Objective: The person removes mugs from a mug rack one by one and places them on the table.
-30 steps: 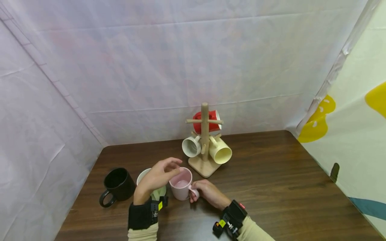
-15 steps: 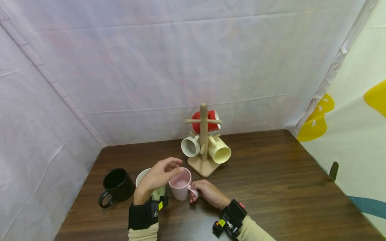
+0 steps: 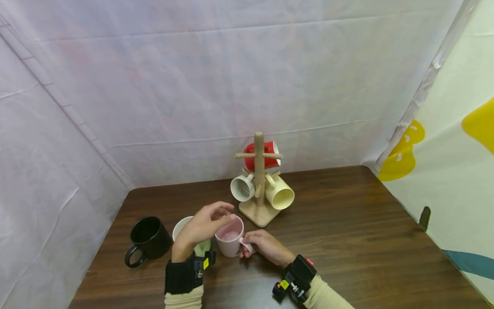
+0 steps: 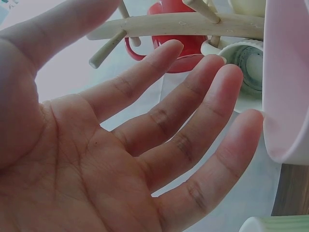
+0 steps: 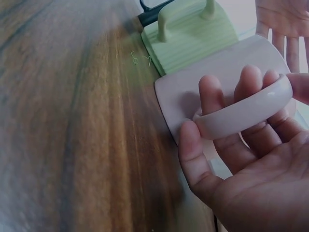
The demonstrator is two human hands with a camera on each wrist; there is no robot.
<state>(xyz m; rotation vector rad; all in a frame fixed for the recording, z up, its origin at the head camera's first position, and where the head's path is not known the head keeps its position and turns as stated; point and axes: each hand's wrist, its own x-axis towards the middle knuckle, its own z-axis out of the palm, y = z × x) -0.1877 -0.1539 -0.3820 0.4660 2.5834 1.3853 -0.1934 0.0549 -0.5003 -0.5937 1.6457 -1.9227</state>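
- right hand [image 3: 266, 246]: fingers hooked round the handle [image 5: 246, 110] of the pink mug [image 3: 228, 247]
- left hand [image 3: 201, 225]: fingers loosely spread beside it, can't quite tell if touching
- mug's on the table [image 3: 347, 227], near-left of the wooden rack [image 3: 259, 182]

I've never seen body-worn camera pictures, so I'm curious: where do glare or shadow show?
Head view: a pale sheen on the tabletop between the wrists; left wrist view: a washed-out white patch behind the left hand; right wrist view: dimmer overall, a dark shadow on the pink mug.
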